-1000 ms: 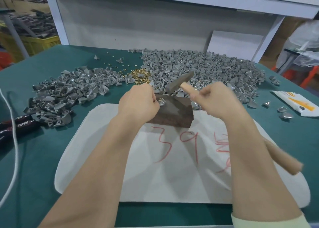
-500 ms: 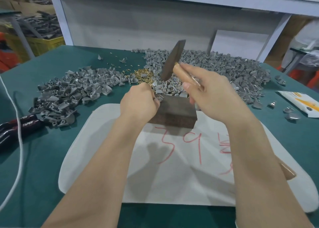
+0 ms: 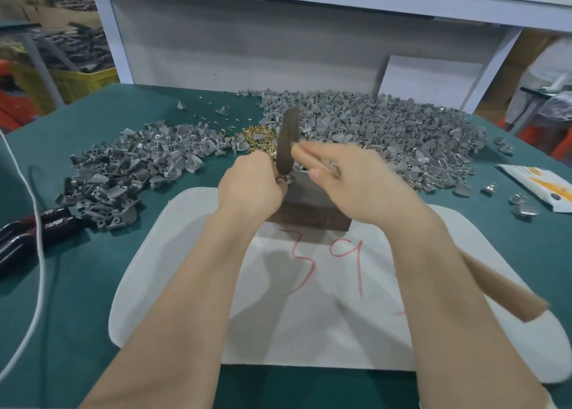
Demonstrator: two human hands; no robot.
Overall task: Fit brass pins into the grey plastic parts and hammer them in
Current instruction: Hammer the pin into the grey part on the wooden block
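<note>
- Head view, readable stuff first: the red-and-black tool handles (image 3: 46,226) at the left edge of the table (image 3: 93,124) say "TAPER" in white. The white mat (image 3: 185,254) has "39" scrawled on it in red marker, with more red strokes hidden behind the right forearm.
- There's a white and yellow packet (image 3: 544,189) at the far right with print on it, but it's way too small to read.
- Now the left hand (image 3: 250,189): fingers curled in tight, pinching a small grey plastic part (image 3: 286,180) at the top left corner of the dark block (image 3: 309,207). That block sits on the far edge of the mat.
- Then the right hand (image 3: 365,185): wrapped round the wooden handle of the hammer (image 3: 288,142), choked up near the head. The head is motion-blurred right over the pinched part, and I can't tell if it's touching.
- The brass pins (image 3: 257,136) are a loose heap on the table just behind the hands. They sit between the left pile of grey parts (image 3: 130,173) and the much bigger right pile of grey parts (image 3: 387,130).
- Containers: a yellow crate (image 3: 83,80) off the table at back left, heaped with dark grey pieces, pretty blurry.
- A white cord (image 3: 34,254) crosses over the tool handles.
</note>
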